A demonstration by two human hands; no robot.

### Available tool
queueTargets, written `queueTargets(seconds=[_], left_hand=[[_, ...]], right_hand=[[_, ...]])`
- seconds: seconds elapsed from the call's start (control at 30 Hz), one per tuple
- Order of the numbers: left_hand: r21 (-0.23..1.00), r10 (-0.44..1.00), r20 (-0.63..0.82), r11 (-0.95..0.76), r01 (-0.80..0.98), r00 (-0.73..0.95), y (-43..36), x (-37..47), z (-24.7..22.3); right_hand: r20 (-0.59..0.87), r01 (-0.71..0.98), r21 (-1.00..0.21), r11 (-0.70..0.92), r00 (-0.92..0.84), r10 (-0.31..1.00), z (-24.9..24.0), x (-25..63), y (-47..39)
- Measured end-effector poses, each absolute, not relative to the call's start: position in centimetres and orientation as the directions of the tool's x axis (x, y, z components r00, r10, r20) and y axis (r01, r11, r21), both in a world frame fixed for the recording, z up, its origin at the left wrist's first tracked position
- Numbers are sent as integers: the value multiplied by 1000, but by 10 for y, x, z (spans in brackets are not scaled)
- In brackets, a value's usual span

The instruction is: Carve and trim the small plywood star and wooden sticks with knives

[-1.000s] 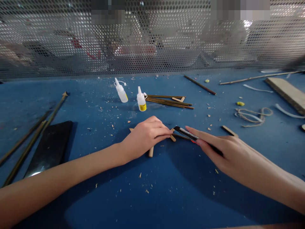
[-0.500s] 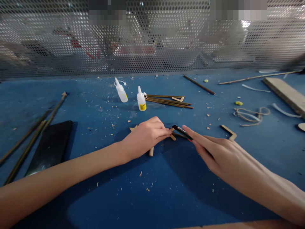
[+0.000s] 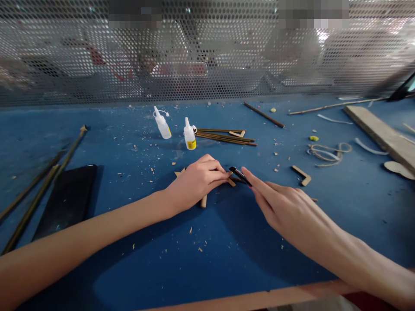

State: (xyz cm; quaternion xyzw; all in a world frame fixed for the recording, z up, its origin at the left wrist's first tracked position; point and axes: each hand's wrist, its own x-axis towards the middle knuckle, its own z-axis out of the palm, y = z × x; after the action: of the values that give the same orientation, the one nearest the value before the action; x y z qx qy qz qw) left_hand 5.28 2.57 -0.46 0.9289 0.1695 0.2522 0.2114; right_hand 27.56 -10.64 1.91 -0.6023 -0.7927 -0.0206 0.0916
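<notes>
In the head view my left hand (image 3: 204, 177) is closed on a small light wooden piece (image 3: 231, 182), pressing it near the blue tabletop (image 3: 155, 276). More of the wood sticks out below the palm and behind the wrist side; the rest is hidden under the hand. My right hand (image 3: 282, 201) grips a slim black cutter (image 3: 239, 175), its tip touching or very close to the wood at my left fingertips. A dark thin stick lies just behind the cutter, partly covered.
Two glue bottles (image 3: 190, 136) stand beyond my left hand, beside thin brown sticks (image 3: 227, 138). A black phone (image 3: 66, 201) lies left. At right are an L-shaped wooden piece (image 3: 303, 176), string (image 3: 329, 154) and a board (image 3: 379, 131). Perforated metal (image 3: 207, 82) closes off the back.
The view has shifted slightly, so table items appear a little further left. My right hand and the cutter have moved slightly left and up in view. My left hand keeps its grip on the wood.
</notes>
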Motion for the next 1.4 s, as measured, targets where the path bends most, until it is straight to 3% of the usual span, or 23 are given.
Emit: queueTargets(seconds=[0.33,0.63,1.4], left_hand=[[455,382,387,-871,186,839,28,52,-5],[307,294,367,-934,184,882,27,53,2],[311,298,327,-930,195,897,29,53,6]], right_hand=[[157,959,-5,283,-279,947,18,272,-113],[161,959,-9,282,-277,947,21,271,-110],[145,956,-57,286,-276,950,23,274,-117]])
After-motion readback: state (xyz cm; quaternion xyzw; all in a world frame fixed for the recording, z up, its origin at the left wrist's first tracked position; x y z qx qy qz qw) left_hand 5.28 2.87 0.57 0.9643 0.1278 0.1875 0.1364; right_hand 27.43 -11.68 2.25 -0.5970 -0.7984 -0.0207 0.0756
